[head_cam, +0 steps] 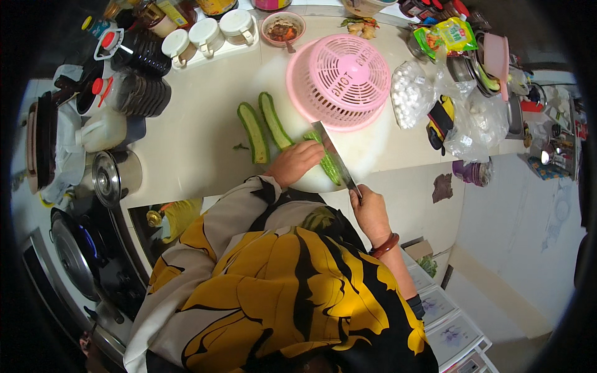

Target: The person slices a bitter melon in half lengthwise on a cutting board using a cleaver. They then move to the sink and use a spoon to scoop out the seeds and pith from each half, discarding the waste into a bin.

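My right hand (371, 210) grips the handle of a kitchen knife (336, 156), its broad blade pointing away from me. My left hand (298, 161) presses on a bumpy green piece of gourd or cucumber (330, 168), fingers bent over it. The blade stands along that piece's right side; whether it has cut in, I cannot tell. Left of it lie two long halves, one half (253, 133) with its pale cut face up, the other half (274, 119) partly hidden by my left hand. Under the vegetable is a round white cutting board (373, 144).
An upturned pink plastic basket (350, 70) covers the board's far part. Behind it stands a bowl of sauce (283, 30). Lidded seasoning jars (205, 35) and large bottles (140, 56) line the left. Bagged white mushrooms (410, 95) lie right. A blue flame burns under a lidded pan (72, 254).
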The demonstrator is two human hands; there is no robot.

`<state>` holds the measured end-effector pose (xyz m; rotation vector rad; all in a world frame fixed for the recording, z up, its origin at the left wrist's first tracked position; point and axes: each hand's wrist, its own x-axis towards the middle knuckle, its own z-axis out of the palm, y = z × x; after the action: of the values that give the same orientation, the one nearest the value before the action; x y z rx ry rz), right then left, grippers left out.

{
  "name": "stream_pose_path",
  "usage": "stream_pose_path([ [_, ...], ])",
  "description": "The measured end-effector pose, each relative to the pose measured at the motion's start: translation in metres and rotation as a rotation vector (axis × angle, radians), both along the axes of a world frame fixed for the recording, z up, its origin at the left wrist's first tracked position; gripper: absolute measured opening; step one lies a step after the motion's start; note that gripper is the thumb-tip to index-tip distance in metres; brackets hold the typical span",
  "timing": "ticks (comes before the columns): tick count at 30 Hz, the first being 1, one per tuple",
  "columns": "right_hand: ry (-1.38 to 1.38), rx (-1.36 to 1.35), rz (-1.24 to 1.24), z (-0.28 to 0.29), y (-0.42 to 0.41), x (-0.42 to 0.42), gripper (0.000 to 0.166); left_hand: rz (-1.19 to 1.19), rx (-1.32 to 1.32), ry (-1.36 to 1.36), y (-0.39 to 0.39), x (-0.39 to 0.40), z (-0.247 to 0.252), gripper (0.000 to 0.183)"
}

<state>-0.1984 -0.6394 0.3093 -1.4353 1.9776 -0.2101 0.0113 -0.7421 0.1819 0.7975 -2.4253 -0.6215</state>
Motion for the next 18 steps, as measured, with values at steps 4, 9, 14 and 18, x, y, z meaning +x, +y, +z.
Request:
stream_pose_path([
  [4,0.039,0.023,0.046,-0.001,-0.004,0.000,0.023,-0.009,-0.013,0.004,-0.002,-0.001,-0.002,0.031],
  [9,0.081,0.076,0.091,0.010,-0.009,-0.003,0.024,-0.048,-0.028,0.032,-0.007,0.002,0.001,0.033],
  [14,0.068,0.117,0.108,0.013,-0.018,-0.009,0.024,-0.059,-0.080,0.086,-0.010,0.002,-0.004,0.032],
  [18,0.062,0.125,0.121,0.019,-0.027,-0.010,0.025,-0.035,-0.102,0.143,-0.011,-0.001,-0.009,0.029],
])
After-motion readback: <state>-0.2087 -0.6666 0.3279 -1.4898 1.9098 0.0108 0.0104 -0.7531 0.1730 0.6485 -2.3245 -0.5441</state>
